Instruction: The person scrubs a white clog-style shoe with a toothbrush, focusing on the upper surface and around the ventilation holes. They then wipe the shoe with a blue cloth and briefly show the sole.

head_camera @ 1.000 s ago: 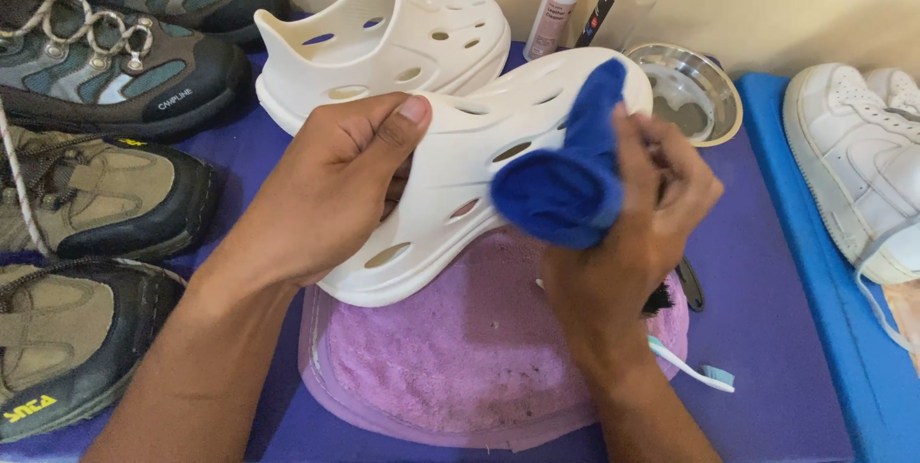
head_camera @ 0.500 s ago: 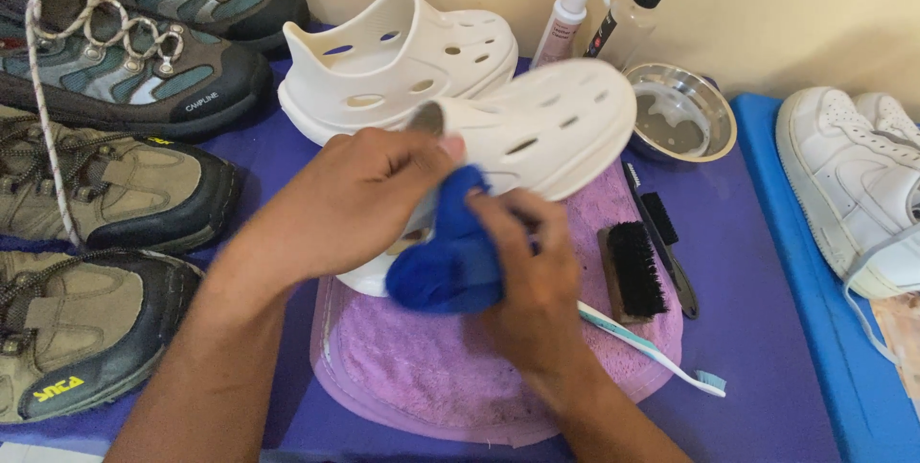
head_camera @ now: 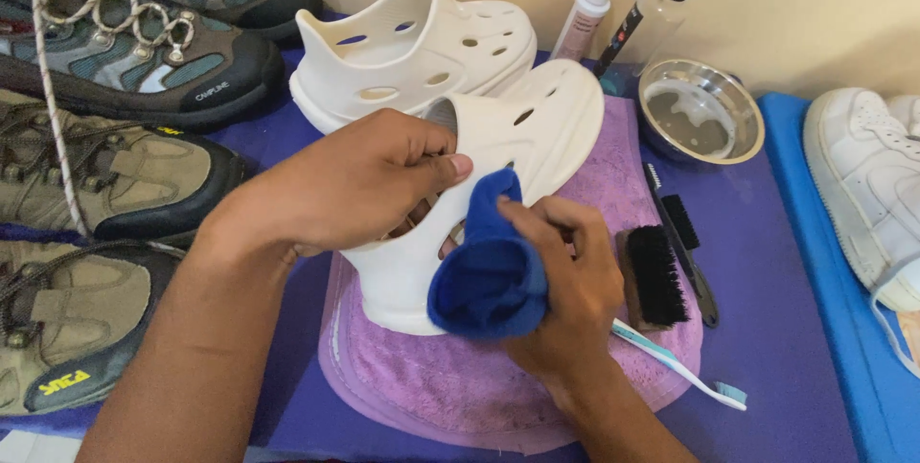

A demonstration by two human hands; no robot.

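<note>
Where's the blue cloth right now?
Head view, centre: the blue cloth is bunched in the right hand, pressed against the side of the white clog held by the left hand.

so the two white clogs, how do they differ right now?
The near clog is gripped by the left hand and tilted on the pink towel, with a blue cloth in the right hand against its side. The far clog sits untouched behind it. Both are white, perforated foam.
</note>
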